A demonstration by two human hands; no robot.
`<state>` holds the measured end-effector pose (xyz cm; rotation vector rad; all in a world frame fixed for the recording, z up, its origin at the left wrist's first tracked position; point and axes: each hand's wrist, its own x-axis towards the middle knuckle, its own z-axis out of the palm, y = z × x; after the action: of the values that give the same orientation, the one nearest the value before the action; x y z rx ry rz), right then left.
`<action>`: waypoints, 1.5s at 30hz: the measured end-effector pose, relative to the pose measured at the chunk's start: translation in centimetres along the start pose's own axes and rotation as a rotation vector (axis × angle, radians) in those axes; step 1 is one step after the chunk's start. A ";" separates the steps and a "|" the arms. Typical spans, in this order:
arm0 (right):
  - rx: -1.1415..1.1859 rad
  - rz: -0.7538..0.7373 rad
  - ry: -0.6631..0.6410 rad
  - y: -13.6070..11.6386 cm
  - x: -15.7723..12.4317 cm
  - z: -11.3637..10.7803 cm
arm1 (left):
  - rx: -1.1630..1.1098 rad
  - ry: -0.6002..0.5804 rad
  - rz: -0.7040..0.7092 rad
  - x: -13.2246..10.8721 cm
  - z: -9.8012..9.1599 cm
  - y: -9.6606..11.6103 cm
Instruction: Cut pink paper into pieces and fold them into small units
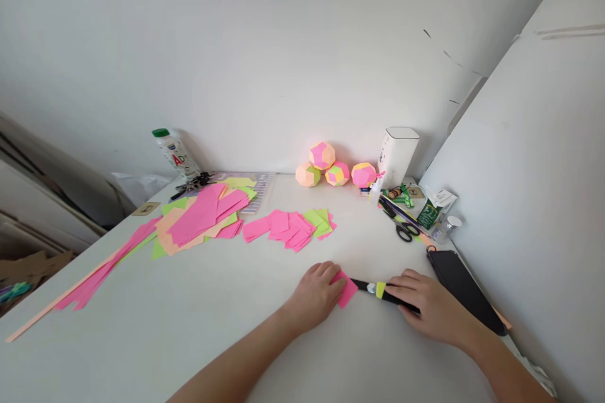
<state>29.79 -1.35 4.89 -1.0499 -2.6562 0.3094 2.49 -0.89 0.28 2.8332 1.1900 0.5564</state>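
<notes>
My left hand point(320, 295) presses a small pink paper piece point(348, 291) against the white table, its fingers closed over the paper's left part. The black blade of a utility knife point(380, 290) meets the paper at its right corner; whether the blade tip goes into a fold, I cannot tell. My right hand point(420, 302) is wrapped round the knife's black handle, just behind its yellow-green part. Beyond my left hand lie overlapping pink squares point(289, 228) and a few green squares point(319, 221) of paper.
Larger pink sheets point(196, 217) lie at the left, with long strips point(104, 264) beside them. Paper balls point(322, 156) stand by the wall, near a white container point(399, 154). Scissors point(404, 231) and a black case point(463, 286) are at the right; a bottle point(177, 156) stands back left.
</notes>
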 end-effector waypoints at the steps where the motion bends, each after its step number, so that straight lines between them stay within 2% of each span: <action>1: -0.003 0.000 -0.001 0.0 0.0 0.0 | -0.002 -0.002 -0.001 0.0 0.0 0.0; 20: 0.000 -0.009 0.015 -0.3 -0.1 0.1 | 0.015 0.025 0.002 -0.2 0.5 -0.1; 28: -0.020 -0.019 0.048 -0.6 0.0 0.9 | 0.021 0.054 0.006 -0.1 0.3 0.1; 39: -0.040 0.020 0.025 -0.8 0.1 1.3 | 0.033 -0.046 -0.023 -0.1 0.5 0.0; 45: -0.044 0.032 0.012 -0.8 0.2 1.2 | 0.069 -0.062 -0.032 -0.1 0.5 0.1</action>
<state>28.76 -1.90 3.98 -1.1050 -2.6488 0.2518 2.61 -1.00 -0.18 2.8594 1.2647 0.4305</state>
